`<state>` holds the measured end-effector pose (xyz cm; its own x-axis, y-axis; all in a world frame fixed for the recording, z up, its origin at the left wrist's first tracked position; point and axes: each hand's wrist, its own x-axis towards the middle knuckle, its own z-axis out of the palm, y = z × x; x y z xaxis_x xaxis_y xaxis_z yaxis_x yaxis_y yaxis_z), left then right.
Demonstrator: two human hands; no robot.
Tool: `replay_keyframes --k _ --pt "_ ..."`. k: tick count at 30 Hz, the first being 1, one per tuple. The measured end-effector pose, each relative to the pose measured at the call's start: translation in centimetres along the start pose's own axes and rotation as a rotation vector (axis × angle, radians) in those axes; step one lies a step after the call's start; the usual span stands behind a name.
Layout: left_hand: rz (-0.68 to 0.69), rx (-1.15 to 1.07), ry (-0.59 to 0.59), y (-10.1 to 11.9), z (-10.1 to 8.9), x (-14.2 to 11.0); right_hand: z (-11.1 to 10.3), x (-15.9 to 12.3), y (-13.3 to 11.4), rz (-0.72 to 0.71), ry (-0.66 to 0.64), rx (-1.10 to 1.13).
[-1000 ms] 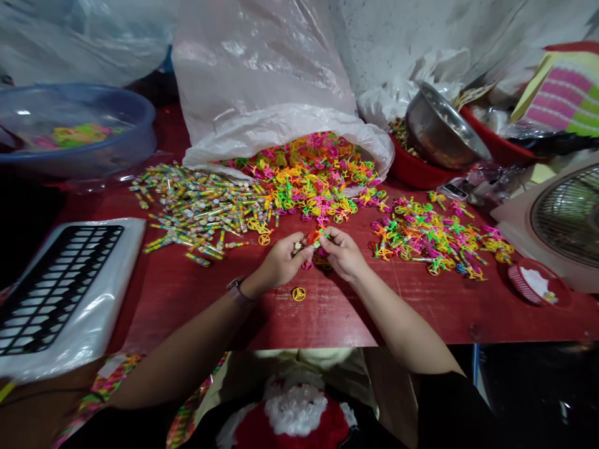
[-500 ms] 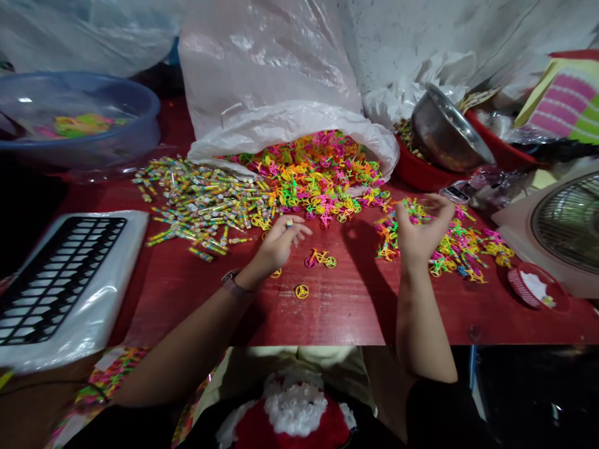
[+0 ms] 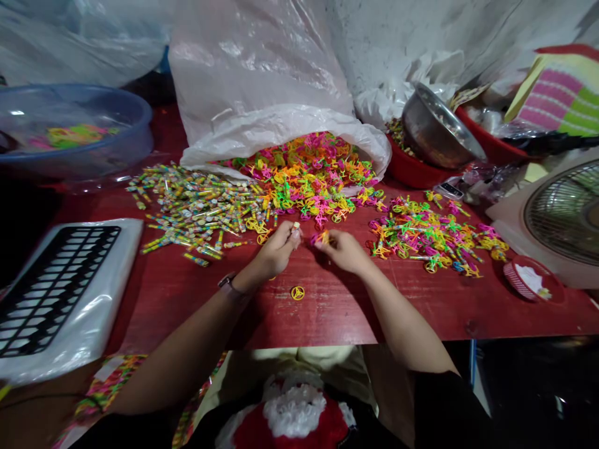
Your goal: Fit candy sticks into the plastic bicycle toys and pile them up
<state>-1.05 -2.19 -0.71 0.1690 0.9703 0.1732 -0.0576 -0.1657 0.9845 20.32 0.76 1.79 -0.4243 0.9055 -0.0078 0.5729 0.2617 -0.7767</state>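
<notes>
My right hand (image 3: 346, 251) is closed on a small plastic toy bicycle (image 3: 321, 237) in orange and purple, just above the red table. Facing it, a short gap away, my left hand (image 3: 277, 252) has its fingers pinched together; what they hold, if anything, is too small to make out. Below the hands lies a loose yellow toy wheel (image 3: 297, 293). A heap of small clear tubes with yellow and green wrapping (image 3: 201, 209) spreads left of the hands. To the right is a pile of colourful toy bicycles (image 3: 425, 234), some with tubes among them.
Behind the hands, a large white plastic bag (image 3: 276, 118) spills bright plastic parts (image 3: 313, 181). A blue basin (image 3: 140, 128) and a black plastic rack (image 3: 56, 280) on wrapped bags are at left. At right stand a metal bowl (image 3: 440, 134), a fan (image 3: 566, 212) and a small red basket (image 3: 517, 282).
My right hand has moved left from over the bicycle pile and picked up the toy bicycle that lay on the table. My left hand's fingers have drawn together.
</notes>
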Motion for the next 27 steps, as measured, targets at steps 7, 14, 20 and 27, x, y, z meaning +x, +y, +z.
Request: replay_keyframes --k 7,14,20,27 --pt "0.026 0.161 -0.175 1.1 0.8 -0.6 -0.7 -0.1 -1.5 -0.113 0.024 0.660" --pt "0.061 0.147 -0.167 1.2 1.0 -0.9 0.1 -0.4 -1.8 -0.034 0.092 0.815" --pt "0.099 0.228 -0.175 1.6 0.8 -1.0 0.4 -0.6 -2.2 0.041 -0.001 0.931" --pt "0.140 0.416 -0.091 1.1 0.7 -0.8 1.0 -0.6 -2.3 -0.015 0.128 0.732"
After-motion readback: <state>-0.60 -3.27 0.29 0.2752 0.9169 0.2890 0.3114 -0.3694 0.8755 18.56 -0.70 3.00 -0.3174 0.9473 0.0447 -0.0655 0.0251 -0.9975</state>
